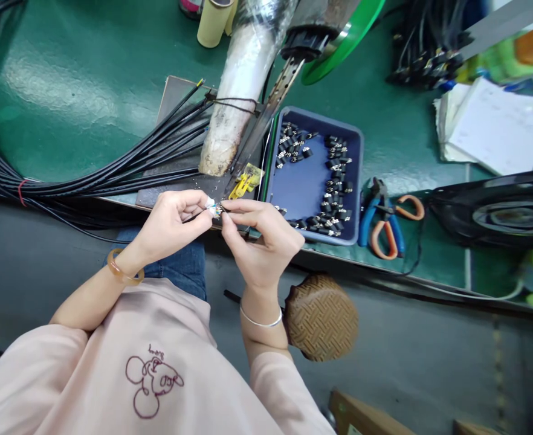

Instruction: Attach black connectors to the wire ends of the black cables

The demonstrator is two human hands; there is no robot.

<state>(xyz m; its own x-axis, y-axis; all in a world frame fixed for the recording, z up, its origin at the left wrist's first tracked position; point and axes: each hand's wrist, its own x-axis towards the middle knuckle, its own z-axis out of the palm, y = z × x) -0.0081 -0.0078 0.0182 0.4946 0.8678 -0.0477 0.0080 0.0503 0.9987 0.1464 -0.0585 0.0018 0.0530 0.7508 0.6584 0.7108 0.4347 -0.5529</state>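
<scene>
Black cable [193, 217] sits pinched between the thumb and forefinger of our left hand [171, 220], with fine coloured wires [216, 210] showing just past the fingertips. We have the thumb and forefinger of our right hand [266, 235] closed on a small dark piece [223, 209] at those wire ends; it is too small for us to tell how the two join. Both hands meet at the near edge of the green desk [85, 72]. Just beyond our fingers, a yellow piece [246, 181] lies beneath a slanting metal rod [288, 78] and a wrapped white tube [243, 78]. Leftward along that near edge runs our bundle of black cables [67, 188]. To our right, by the same edge, a blue tray [300, 181] holds small black connectors [334, 166], many along its right wall. Beside it lie blue-handled pliers [367, 223].
</scene>
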